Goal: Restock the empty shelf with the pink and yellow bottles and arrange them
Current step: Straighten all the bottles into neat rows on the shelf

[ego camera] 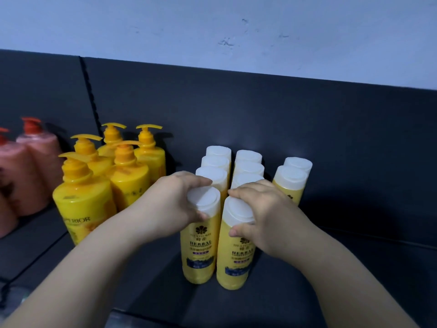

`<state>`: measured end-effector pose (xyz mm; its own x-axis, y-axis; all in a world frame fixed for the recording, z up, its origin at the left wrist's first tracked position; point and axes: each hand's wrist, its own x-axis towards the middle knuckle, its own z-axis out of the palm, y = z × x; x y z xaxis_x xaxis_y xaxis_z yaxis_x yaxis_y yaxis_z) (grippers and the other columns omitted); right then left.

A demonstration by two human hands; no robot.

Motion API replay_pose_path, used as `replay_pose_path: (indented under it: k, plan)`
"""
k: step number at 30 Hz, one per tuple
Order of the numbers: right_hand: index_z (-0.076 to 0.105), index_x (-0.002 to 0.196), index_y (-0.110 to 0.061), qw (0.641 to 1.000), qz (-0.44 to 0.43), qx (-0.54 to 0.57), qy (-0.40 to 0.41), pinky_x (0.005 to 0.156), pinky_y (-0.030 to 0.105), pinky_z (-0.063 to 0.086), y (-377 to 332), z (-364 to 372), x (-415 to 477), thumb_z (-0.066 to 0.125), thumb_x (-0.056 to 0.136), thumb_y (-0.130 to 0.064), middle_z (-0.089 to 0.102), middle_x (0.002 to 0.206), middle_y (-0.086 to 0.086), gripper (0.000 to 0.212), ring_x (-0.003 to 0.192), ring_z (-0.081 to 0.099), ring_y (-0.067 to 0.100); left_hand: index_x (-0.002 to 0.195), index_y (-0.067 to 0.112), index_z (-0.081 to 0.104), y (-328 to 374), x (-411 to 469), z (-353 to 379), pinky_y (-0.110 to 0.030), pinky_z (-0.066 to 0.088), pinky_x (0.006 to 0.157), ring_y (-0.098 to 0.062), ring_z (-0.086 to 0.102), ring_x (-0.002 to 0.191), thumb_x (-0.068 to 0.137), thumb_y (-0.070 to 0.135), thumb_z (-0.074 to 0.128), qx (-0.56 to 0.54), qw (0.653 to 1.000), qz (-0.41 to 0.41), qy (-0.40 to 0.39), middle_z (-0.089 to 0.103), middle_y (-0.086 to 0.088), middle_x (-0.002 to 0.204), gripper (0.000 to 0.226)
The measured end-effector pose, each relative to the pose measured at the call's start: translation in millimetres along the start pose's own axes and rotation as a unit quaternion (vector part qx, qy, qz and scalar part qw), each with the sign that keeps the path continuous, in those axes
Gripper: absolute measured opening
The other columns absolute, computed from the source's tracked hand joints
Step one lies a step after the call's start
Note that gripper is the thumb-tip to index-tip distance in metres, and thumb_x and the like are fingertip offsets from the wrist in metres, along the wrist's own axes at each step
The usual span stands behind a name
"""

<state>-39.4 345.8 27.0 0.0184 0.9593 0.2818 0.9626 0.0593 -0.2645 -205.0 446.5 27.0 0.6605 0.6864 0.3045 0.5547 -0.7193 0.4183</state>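
Clasping front bottles (198, 252), fingers (241, 192) around caps (204, 201).

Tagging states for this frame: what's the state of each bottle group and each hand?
left hand, gripping cap of front left bottle
right hand, gripping cap of front right bottle
front left bottle, upright on shelf, capped
front right bottle, upright, capped
rear white-capped bottles, upright, capped, in rows
yellow pump bottles, upright, clustered at left
pink pump bottles, upright, far left, partly cut off
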Motion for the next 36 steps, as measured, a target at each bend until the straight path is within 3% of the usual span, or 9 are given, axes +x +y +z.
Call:
replay_pose_path:
  k: [5, 8, 12, 19, 25, 27, 31, 33, 36]
  plan:
    - [0.048, 0.137, -0.018, 0.997, -0.013, -0.06, 0.04, 0.107, 0.034, 0.033, 7, 4, 4, 0.077, 0.072, -0.038, 0.052, 0.132, -0.006, 0.074, 0.125, 0.038, 0.013, 0.138, 0.025, 0.045, -7, 4, 0, -0.015, 0.025, 0.103, -0.009, 0.036, 0.129, 0.076, 0.03, 0.076, 0.031, 0.998, 0.053, -0.012, 0.047, 0.009, 0.139, 0.069]
    - [0.063, 0.121, -0.011, 0.992, -0.026, -0.11, 0.057, 0.09, 0.043, 0.049, 10, 10, 3, 0.087, 0.058, -0.034, 0.066, 0.113, -0.001, 0.071, 0.108, 0.056, 0.022, 0.138, 0.024, 0.045, -14, 8, 0, -0.009, 0.02, 0.099, -0.007, 0.034, 0.127, 0.077, 0.03, 0.075, 0.05, 0.994, 0.094, -0.024, 0.048, 0.012, 0.138, 0.068]
    - [0.051, 0.135, -0.019, 0.995, -0.03, -0.081, 0.056, 0.104, 0.026, 0.03, 9, 8, 6, 0.079, 0.071, -0.036, 0.055, 0.131, -0.009, 0.072, 0.123, 0.04, 0.013, 0.136, 0.023, 0.047, -22, 13, 2, -0.01, 0.019, 0.1, -0.008, 0.034, 0.126, 0.078, 0.028, 0.074, 0.048, 0.99, 0.129, -0.032, 0.047, 0.011, 0.14, 0.065]
    - [0.043, 0.14, -0.027, 0.996, -0.033, -0.065, 0.057, 0.1, 0.015, 0.018, 9, 8, 0, 0.074, 0.075, -0.038, 0.046, 0.138, -0.012, 0.073, 0.126, 0.03, 0.008, 0.122, 0.009, 0.063, -24, 11, 9, -0.028, 0.035, 0.093, -0.028, 0.055, 0.112, 0.071, 0.03, 0.075, 0.094, 0.983, 0.155, -0.003, 0.063, -0.006, 0.122, 0.057]
    - [0.044, 0.139, -0.026, 0.999, -0.028, 0.025, 0.015, 0.106, 0.01, 0.013, 16, -3, 0, 0.067, 0.08, -0.044, 0.039, 0.142, -0.017, 0.066, 0.13, 0.023, -0.003, 0.14, 0.026, 0.041, 3, 19, -7, -0.02, 0.025, 0.109, -0.006, 0.029, 0.133, 0.085, 0.04, 0.064, 0.133, 0.984, 0.095, -0.065, 0.041, 0.013, 0.143, 0.062]
    - [0.052, 0.133, -0.022, 0.997, -0.007, 0.068, 0.045, 0.106, 0.01, 0.017, 27, -11, 3, 0.064, 0.085, -0.036, 0.045, 0.138, -0.014, 0.052, 0.126, 0.03, -0.003, 0.141, 0.027, 0.04, 21, 23, -14, -0.024, 0.025, 0.11, -0.007, 0.028, 0.134, 0.086, 0.044, 0.061, 0.13, 0.985, 0.095, -0.06, 0.041, 0.012, 0.144, 0.062]
    - [0.06, 0.125, -0.014, 0.991, 0.039, 0.017, 0.13, 0.1, 0.009, 0.018, 66, -28, 16, 0.059, 0.091, -0.018, 0.053, 0.133, -0.003, 0.034, 0.127, 0.04, 0.01, 0.134, 0.025, 0.049, 69, 40, -4, -0.031, 0.034, 0.103, -0.01, 0.039, 0.126, 0.089, 0.047, 0.054, 0.099, 0.98, 0.167, -0.04, 0.05, 0.008, 0.135, 0.05]
    - [0.056, 0.129, -0.014, 0.99, 0.073, -0.019, 0.123, 0.105, 0.015, 0.019, 88, -34, 24, 0.052, 0.094, -0.015, 0.048, 0.14, 0.0, 0.036, 0.133, 0.035, 0.015, 0.126, 0.019, 0.055, 89, 55, 12, -0.034, 0.038, 0.097, -0.016, 0.045, 0.118, 0.093, 0.043, 0.05, 0.109, 0.974, 0.192, -0.041, 0.056, 0.002, 0.125, 0.041]
    - [0.045, 0.138, -0.016, 0.988, 0.13, -0.053, 0.066, 0.112, 0.026, 0.019, 117, -38, 36, 0.043, 0.096, -0.014, 0.036, 0.149, -0.002, 0.042, 0.139, 0.026, 0.015, 0.115, 0.013, 0.054, 114, 83, 33, -0.031, 0.042, 0.082, -0.02, 0.05, 0.106, 0.097, 0.036, 0.045, 0.168, 0.972, 0.143, -0.085, 0.055, -0.004, 0.115, 0.03]
